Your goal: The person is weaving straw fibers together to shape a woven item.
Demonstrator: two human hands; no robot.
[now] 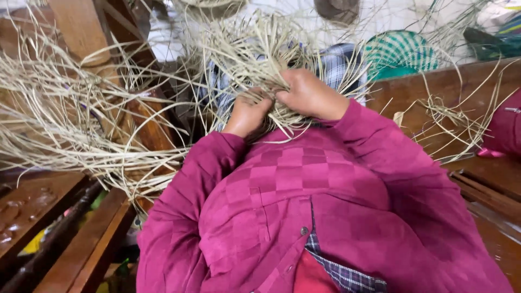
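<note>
Gripping a tangle of pale straw strands [255, 54], the left hand [247, 115] and right hand [309, 95] close together on it beside a green woven basket [399, 51]

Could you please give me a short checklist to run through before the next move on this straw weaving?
1. Left hand has a grip on the woven straw piece: ok, fingers curled into the strands.
2. Right hand on the same piece: ok, pressed close beside the left.
3. Which strand each hand pinches: cannot tell, the fingers hide it.
4. Loose strands free of tangles: not ok, the pale straw heap spreads in all directions.
5. Spare straw within easy reach: ok, the heap lies just beside the left arm.
</note>
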